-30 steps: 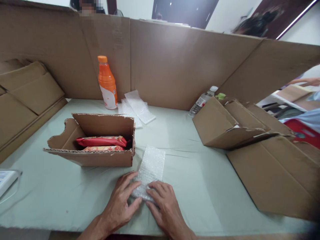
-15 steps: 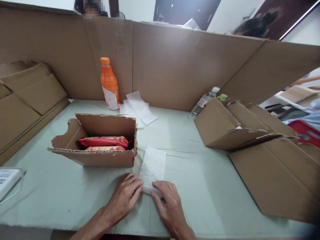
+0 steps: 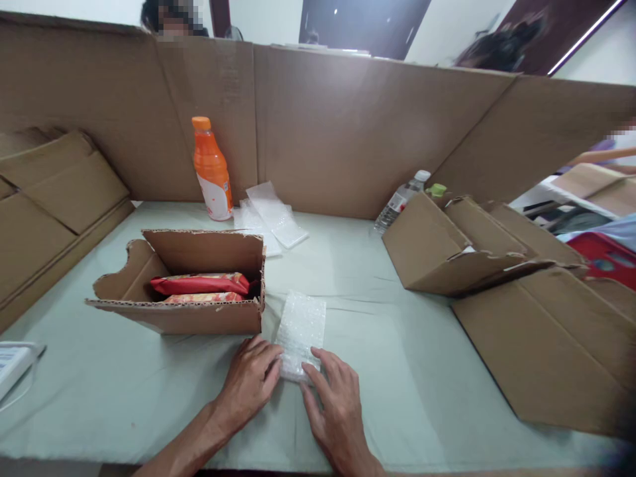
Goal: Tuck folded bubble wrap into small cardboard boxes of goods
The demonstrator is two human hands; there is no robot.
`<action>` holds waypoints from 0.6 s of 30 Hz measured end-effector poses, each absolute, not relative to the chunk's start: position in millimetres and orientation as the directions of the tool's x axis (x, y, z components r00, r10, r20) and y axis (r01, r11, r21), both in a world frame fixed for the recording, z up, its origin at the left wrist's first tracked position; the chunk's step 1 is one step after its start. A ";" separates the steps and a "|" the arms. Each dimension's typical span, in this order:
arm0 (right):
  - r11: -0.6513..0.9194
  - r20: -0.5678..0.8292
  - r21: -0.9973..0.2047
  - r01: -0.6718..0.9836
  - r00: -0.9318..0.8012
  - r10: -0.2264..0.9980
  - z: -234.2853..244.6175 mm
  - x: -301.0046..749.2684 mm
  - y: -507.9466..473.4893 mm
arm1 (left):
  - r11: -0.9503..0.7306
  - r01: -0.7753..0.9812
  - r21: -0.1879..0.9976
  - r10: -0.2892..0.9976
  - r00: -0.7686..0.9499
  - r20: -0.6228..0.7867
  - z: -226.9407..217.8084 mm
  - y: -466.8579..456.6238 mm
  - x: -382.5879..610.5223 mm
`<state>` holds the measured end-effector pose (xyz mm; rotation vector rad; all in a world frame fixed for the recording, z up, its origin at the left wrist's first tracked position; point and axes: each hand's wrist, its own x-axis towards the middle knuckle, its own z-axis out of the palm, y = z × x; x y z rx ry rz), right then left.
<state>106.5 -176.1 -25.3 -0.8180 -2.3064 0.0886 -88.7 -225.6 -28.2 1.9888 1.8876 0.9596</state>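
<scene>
A small sheet of clear bubble wrap [image 3: 301, 321] lies on the table in front of me, its near end folded over into a thicker roll. My left hand [image 3: 252, 372] grips the left side of that fold, fingers curled and pressed together. At the right side, my right hand [image 3: 334, 397] holds the fold with its fingertips on top and the thumb at the near edge; its fingers are somewhat spread. Whether anything lies inside the fold, I cannot tell. Just left of the wrap stands an open cardboard box [image 3: 209, 321] with red snack packets [image 3: 201, 283] inside.
An orange bottle [image 3: 213, 175] stands at the back beside more bubble wrap pieces [image 3: 275, 215]. A clear bottle [image 3: 400, 202] leans near cardboard boxes [image 3: 541, 331] on the right. Cardboard [image 3: 59, 185] fills the left, and a white device [image 3: 14, 364] sits at the left edge. People are behind the cardboard wall [image 3: 338, 126].
My right fingers have lifted and spread a little over the fold, reaching slightly farther up the wrap. The left hand stays at its side. The whole view has shifted slightly.
</scene>
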 end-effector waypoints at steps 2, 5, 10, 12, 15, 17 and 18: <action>0.798 0.604 -0.274 0.537 -0.549 0.577 -26.8 106.1 -176.1 | -0.140 0.802 0.581 0.948 -0.060 0.311 -30.1 -225.8 -88.3; 0.803 0.638 -0.283 0.524 -0.523 0.566 -26.1 106.7 -178.4 | -0.152 0.808 0.569 0.938 -0.063 0.340 -33.3 -225.0 -88.1; 0.809 0.544 -0.295 0.509 -0.606 0.580 -30.4 106.2 -180.8 | -0.153 0.818 0.555 0.936 -0.062 0.348 -37.3 -223.2 -87.6; 0.804 0.503 -0.300 0.513 -0.631 0.591 -33.9 105.5 -179.4 | -0.158 0.814 0.560 0.931 -0.067 0.360 -38.3 -225.0 -87.0; 0.800 0.489 -0.326 0.504 -0.634 0.599 -36.1 105.4 -175.4 | -0.167 0.790 0.590 0.923 -0.085 0.376 -40.1 -231.6 -86.1; 0.800 0.479 -0.353 0.486 -0.640 0.600 -35.1 106.2 -172.5 | -0.181 0.782 0.596 0.915 -0.088 0.394 -41.9 -237.0 -86.2; 0.802 0.475 -0.364 0.474 -0.646 0.598 -34.2 106.8 -171.2 | -0.189 0.781 0.595 0.911 -0.086 0.403 -42.9 -239.3 -86.6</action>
